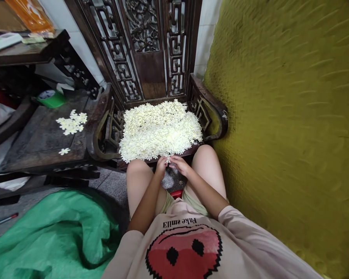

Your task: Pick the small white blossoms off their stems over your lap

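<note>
Flowers (159, 135), creamy white, heaped thickly across the seat of a carved dark chair (152, 83). Just before the heap's near edge, close together: left hand (161, 166) pinching a single bloom (168, 159), right hand (179, 164) with fingertips at the same bloom, its grip too small to tell. Farther left, on a dark bench (31, 143), a small cluster (71, 123), one loose flower (64, 151) and green tape (52, 100).
</note>
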The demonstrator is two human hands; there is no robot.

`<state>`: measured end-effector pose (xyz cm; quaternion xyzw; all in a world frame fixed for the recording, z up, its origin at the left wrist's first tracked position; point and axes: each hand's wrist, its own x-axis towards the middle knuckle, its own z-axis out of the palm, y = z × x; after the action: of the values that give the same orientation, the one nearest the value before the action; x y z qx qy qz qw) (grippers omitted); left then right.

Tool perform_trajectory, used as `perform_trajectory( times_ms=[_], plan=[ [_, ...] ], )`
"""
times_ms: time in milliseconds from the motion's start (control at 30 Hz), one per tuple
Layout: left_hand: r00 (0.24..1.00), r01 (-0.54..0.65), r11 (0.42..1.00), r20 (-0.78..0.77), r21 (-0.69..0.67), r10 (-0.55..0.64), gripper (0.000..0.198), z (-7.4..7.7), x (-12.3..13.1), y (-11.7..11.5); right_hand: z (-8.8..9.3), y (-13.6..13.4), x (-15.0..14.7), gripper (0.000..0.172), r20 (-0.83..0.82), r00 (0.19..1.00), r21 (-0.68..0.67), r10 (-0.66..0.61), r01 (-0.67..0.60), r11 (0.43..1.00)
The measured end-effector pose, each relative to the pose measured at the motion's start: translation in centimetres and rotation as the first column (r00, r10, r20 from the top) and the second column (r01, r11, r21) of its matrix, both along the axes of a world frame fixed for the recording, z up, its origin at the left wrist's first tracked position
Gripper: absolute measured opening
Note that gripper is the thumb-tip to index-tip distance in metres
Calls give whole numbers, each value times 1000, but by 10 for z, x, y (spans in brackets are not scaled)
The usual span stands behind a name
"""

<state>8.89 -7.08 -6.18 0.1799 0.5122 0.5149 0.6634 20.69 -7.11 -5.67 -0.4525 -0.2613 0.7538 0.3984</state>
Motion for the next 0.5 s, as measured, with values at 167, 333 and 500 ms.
perform_trajectory(
  times_ms=[167,333,500],
  plan=[
    [997,5,986,76,-167,8,25,-7,7,-1,-9,-3,-9,11,412,911,263,-7,-112,958],
    [990,-128,932,14,-338,142,23,-12,12,0,-23,-16,-24,7,597,798,329,-77,-155,932],
    [969,-248,896,-100,-369,227,25,-11,8,1,-36,-19,-37,14,491,865,235,-107,-13,972]
  ],
)
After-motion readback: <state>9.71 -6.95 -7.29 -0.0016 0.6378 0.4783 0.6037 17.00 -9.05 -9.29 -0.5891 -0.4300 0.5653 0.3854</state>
